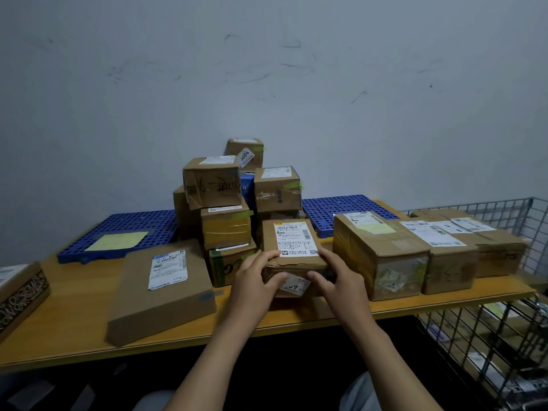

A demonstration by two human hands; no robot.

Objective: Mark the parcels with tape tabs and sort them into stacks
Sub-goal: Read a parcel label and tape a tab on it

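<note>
— Where is the parcel (292, 241)?
— In front of the stack (225, 229), above the table (74, 330), label up.
— Your hands?
— Both forearms reach forward. My left hand (255, 280) grips its near left corner and my right hand (336, 281) the near right. Fingers curl over the top, thumbs press the near face.

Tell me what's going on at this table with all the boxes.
A person grips a small labelled parcel with the left hand and right hand at the front of the wooden table. Behind it stands a pile of boxes, several carrying green tape tabs. A flat parcel lies to the left and bigger boxes stand to the right, beside a wire cage.
</note>
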